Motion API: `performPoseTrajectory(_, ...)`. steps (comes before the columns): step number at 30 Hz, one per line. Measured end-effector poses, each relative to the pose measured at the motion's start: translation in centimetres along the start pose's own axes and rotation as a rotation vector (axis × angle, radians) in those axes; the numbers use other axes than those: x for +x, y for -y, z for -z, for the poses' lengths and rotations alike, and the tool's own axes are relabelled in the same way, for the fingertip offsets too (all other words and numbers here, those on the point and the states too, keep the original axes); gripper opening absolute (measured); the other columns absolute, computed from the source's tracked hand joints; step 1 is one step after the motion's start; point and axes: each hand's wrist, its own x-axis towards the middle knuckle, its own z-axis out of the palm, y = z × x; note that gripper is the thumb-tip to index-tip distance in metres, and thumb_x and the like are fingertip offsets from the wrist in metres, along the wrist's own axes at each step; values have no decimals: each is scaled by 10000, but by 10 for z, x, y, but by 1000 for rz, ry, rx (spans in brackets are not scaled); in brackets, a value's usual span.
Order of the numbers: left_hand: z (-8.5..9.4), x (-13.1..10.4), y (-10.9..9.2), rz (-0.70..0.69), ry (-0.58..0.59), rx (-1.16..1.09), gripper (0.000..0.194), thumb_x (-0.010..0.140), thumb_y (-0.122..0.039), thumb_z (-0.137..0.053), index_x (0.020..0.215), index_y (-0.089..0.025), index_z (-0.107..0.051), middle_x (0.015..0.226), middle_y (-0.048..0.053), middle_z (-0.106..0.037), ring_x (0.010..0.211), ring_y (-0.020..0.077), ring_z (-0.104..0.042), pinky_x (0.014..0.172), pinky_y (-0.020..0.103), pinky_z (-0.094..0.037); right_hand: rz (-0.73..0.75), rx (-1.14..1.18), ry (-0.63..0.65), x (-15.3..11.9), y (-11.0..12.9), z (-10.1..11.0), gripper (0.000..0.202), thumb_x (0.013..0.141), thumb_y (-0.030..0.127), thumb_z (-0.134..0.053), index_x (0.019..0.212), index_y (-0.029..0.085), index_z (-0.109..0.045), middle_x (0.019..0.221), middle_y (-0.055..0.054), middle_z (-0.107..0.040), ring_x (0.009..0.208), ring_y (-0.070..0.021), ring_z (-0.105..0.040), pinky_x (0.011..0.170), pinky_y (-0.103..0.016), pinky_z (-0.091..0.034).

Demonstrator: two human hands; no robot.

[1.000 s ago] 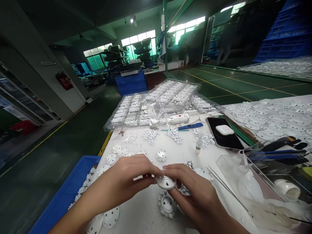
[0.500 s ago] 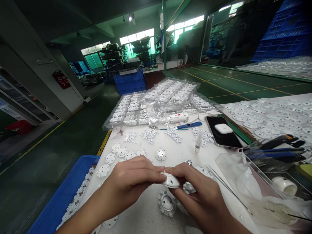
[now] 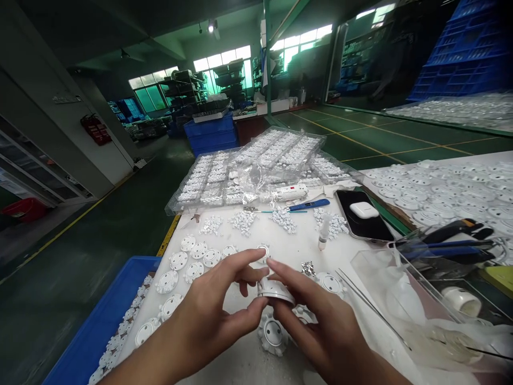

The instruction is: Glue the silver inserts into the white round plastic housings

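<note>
A round white plastic part (image 3: 276, 291) is tilted between the fingertips of my right hand (image 3: 324, 299), thumb below and fingers above. My left hand (image 3: 212, 305) is beside it, fingers spread, with the thumb tip at the part's left edge; whether it touches I cannot tell. Below them a scalloped white disc (image 3: 273, 331) lies on the white tabletop (image 3: 224, 369). Several like discs (image 3: 178, 261) are spread to the left, and one more (image 3: 331, 283) lies to the right. A small heap of shiny metal bits (image 3: 308, 268) sits just beyond my right hand.
Piles of small white pieces (image 3: 284, 220) line the table's far side, before a blue pen-like tool (image 3: 309, 205) and clear trays (image 3: 216, 174). A small bottle (image 3: 323, 235), phone (image 3: 363, 216), tweezers (image 3: 372, 305) and pliers (image 3: 449, 235) are at right. A blue crate (image 3: 104, 310) stands left.
My left fingers have lifted off the white part and spread apart. The part is turned in my right hand, so its rim now faces me. The view has shifted slightly.
</note>
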Motion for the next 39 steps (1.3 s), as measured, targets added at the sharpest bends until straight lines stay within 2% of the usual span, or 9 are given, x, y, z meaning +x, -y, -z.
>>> performPoseTrajectory(3, -6, -5, -3, 2, -74, -29, 605, 843, -81, -662, 1364, -289, -435, 938, -9, -705, 831, 124, -658, 769, 222, -554, 182, 18, 58, 1, -1, 1, 573, 903, -5, -472, 1427, 216, -398, 1200, -74, -635, 1153, -108, -614, 938, -180, -530)
performPoseTrajectory(8, -11, -5, -8, 17, -159, -180, 563, 795, -63, -705, 1273, -297, -523, 966, -7, -707, 799, 118, -635, 738, 210, -548, 238, 95, 26, 1, 0, 7, 623, 876, -27, -511, 1427, 250, -419, 1254, -83, -632, 1182, -138, -616, 914, -219, -565)
performPoseTrajectory(13, -8, 5, -10, 94, -73, -281, 328, 834, -117, -701, 1123, -269, -674, 1010, 41, -655, 791, 136, -614, 751, 275, -550, 84, 237, -23, 2, 1, 8, 576, 863, -27, -560, 1334, 303, -523, 1169, -47, -668, 1022, -140, -689, 829, -219, -607)
performPoseTrajectory(17, -9, 8, -6, 62, -103, -230, 262, 802, -92, -717, 1028, -217, -668, 945, 41, -643, 835, 156, -620, 756, 276, -534, -188, 585, 45, 7, 4, 4, 363, 914, 69, -565, 1188, 304, -608, 1105, -33, -655, 720, -88, -692, 634, -196, -614)
performPoseTrajectory(22, -10, 5, -6, -144, -147, -41, 294, 807, -95, -712, 1086, -146, -637, 983, 70, -653, 908, 153, -630, 818, 237, -535, -297, 769, 141, 10, 7, 9, 204, 958, 205, -562, 1114, 332, -592, 1119, -14, -610, 848, -96, -697, 727, -218, -615)
performPoseTrajectory(26, -12, 1, -14, -306, -209, 115, 306, 820, -61, -671, 1121, -79, -619, 988, 114, -658, 944, 163, -643, 854, 216, -548, -257, 752, 158, 9, 9, 15, 135, 962, 240, -558, 1079, 304, -580, 1139, -46, -601, 1043, -138, -667, 845, -253, -592)
performPoseTrajectory(30, -17, -2, -17, -320, -250, 194, 348, 827, -10, -614, 1166, -86, -601, 1008, 123, -662, 950, 167, -660, 829, 212, -570, -254, 753, 152, 10, 9, 9, 234, 939, 134, -544, 1091, 308, -508, 1112, -27, -603, 1010, -124, -672, 863, -261, -583)
performPoseTrajectory(36, -18, -3, -8, -254, -218, 202, 329, 858, 7, -558, 1165, -108, -589, 1025, 112, -658, 967, 164, -660, 813, 206, -572, -112, 155, 3, 4, 5, 2, 326, 849, 66, -603, 1081, 276, -510, 937, 28, -659, 648, -47, -620, 609, -104, -529)
performPoseTrajectory(39, -16, -3, -6, -253, -220, 233, 313, 881, -6, -557, 1174, -112, -582, 1048, 112, -659, 980, 158, -660, 826, 197, -568, -8, 13, 28, 3, 4, 4, 366, 873, 90, -581, 1186, 254, -488, 1009, -10, -675, 725, -79, -657, 649, -142, -556)
